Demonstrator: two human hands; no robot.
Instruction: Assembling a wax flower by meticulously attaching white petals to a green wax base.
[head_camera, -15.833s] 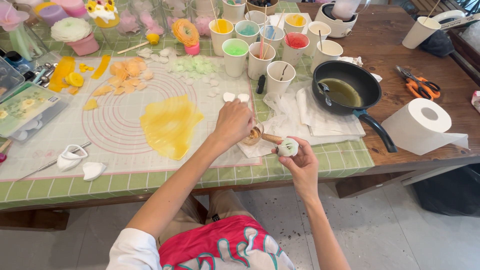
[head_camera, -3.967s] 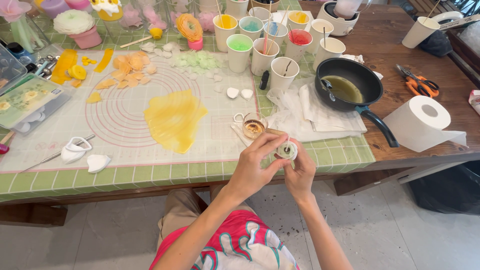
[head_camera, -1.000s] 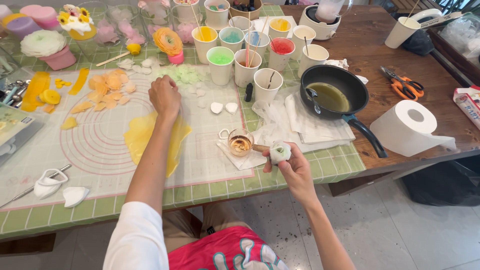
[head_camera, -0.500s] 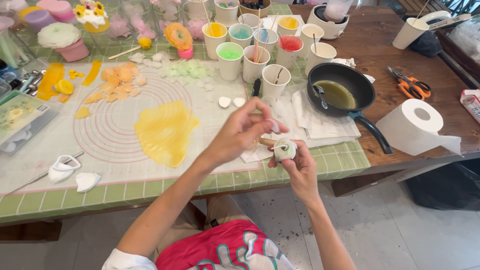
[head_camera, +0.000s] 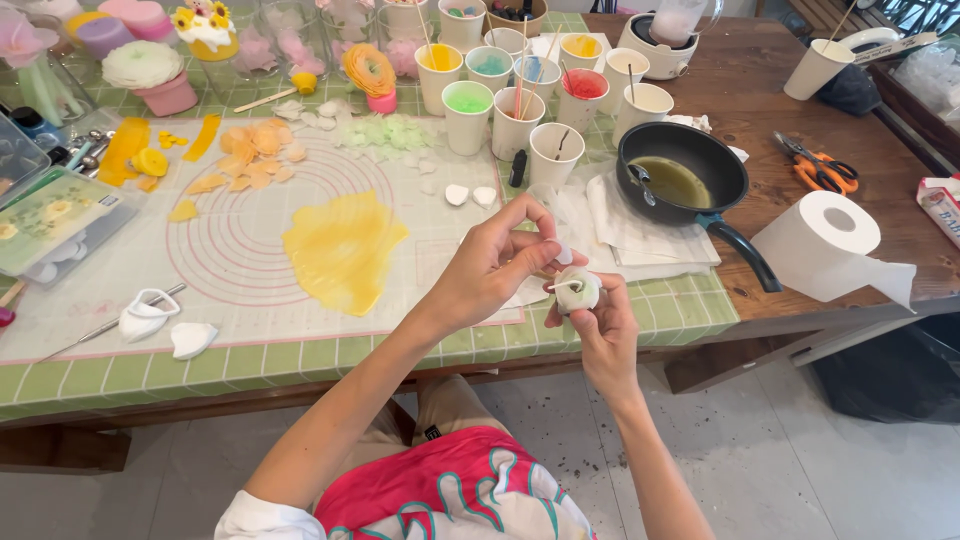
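Two hands: both raised together over the near edge of the counter (head_camera: 600, 335).
Right hand (head_camera: 600, 325): fingers wrapped round a small white flower-shaped piece (head_camera: 577, 290) — held upright, just off the counter's edge.
Left hand (head_camera: 495, 265): fingertips pinched on a small white petal (head_camera: 563, 255) (touching the piece's top).
Mat (head_camera: 90, 290): pale, ringed with red circles, carrying a yellow sheet (head_camera: 340, 250).
Pan (head_camera: 683, 175): black, holding yellowish liquid, beside a paper roll (head_camera: 815, 235).

White sleeve, red patterned garment
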